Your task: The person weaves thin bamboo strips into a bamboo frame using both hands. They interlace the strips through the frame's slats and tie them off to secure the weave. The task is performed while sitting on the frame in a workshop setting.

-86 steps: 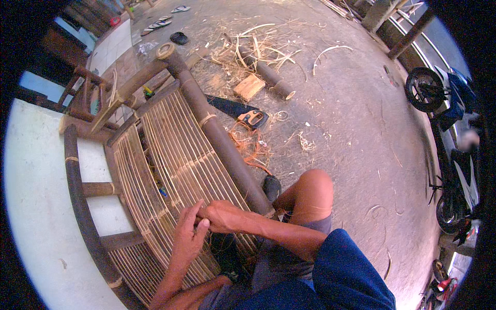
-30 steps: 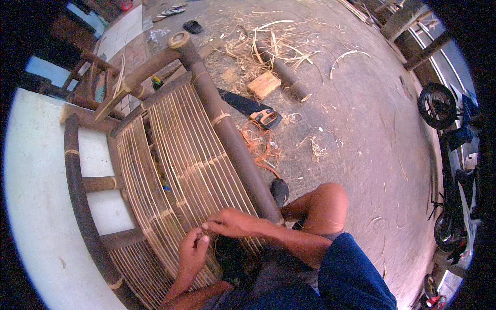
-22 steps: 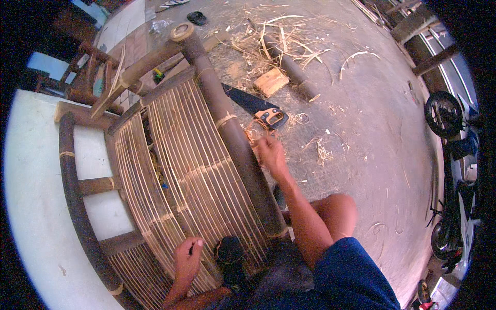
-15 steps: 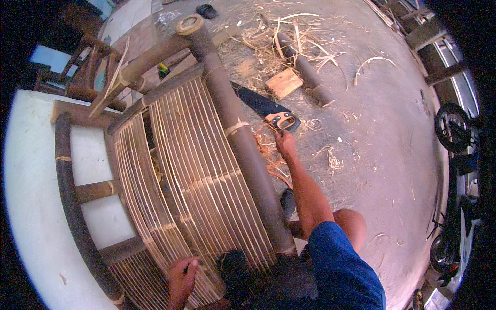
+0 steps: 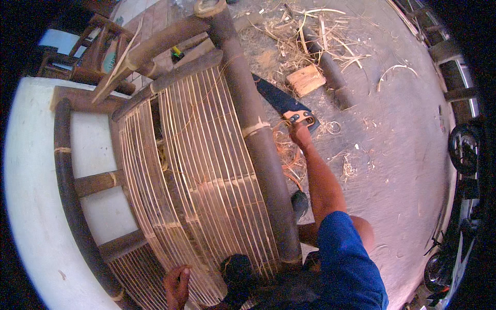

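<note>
My right hand [image 5: 300, 135] stretches out over the floor beside the bench, its fingers pinched by thin, pale cane strands. Just beyond its fingertips lies a hand saw [image 5: 279, 98] with a dark blade and an orange-and-black handle. My left hand [image 5: 176, 284] is low over the slatted part of the bench, fingers curled toward the thumb; whatever they hold is too small to make out. The bamboo bench [image 5: 266, 165] has a thick brown pole along its right side. Thin pale strips [image 5: 206, 139] run lengthwise in rows across it, and a loose thin strand loops over their far end.
Cane shavings [image 5: 289, 44] litter the floor around a wooden block [image 5: 306, 80] and a dark pole [image 5: 325, 67]. Orange strands [image 5: 292, 165] lie beside the bench. A white wall [image 5: 31, 196] stands at left, wooden chairs [image 5: 103, 49] far left, and wheels [image 5: 465, 149] at right.
The view has shifted, so bench, saw and floor things sit farther right and mostly higher. My right hand now overlaps the saw handle's near edge; my left hand stays low over the slats.
</note>
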`<state>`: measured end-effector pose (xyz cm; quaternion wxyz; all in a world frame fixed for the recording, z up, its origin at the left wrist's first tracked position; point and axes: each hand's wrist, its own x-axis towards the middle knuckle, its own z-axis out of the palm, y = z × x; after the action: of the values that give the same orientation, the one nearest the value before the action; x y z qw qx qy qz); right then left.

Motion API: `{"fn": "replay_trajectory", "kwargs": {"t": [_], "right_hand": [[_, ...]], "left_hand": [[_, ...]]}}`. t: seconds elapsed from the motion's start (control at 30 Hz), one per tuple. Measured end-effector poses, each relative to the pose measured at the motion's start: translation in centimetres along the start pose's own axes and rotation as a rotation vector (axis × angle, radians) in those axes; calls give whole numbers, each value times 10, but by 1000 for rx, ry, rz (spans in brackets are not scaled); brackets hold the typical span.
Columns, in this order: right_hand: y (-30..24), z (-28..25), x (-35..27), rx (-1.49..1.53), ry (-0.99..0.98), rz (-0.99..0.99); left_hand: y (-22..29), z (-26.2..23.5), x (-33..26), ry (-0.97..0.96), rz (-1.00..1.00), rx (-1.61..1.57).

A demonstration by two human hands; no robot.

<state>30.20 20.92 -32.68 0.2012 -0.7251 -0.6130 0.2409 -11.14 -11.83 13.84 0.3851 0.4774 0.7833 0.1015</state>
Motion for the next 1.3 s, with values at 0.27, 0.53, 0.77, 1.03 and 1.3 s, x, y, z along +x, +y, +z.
{"fn": "replay_trajectory", "kwargs": {"t": [0.27,0.53,0.77,1.03,1.3], "right_hand": [[-123,-261,52,374,145,-87],[-295,-477,-42,584,364,-505],[-377,-516,-171,285,109,-856],[-403,-464,-257,239,-191,-873],[-383,-385,-294,299,-353,-719]], "left_hand": [[13,6,-2,-16,61,11],[61,11,22,-36,368,-67],[173,-10,26,38,788,-484],[219,-13,-11,-133,868,-796],[166,-8,-17,-156,665,-1044]]}}
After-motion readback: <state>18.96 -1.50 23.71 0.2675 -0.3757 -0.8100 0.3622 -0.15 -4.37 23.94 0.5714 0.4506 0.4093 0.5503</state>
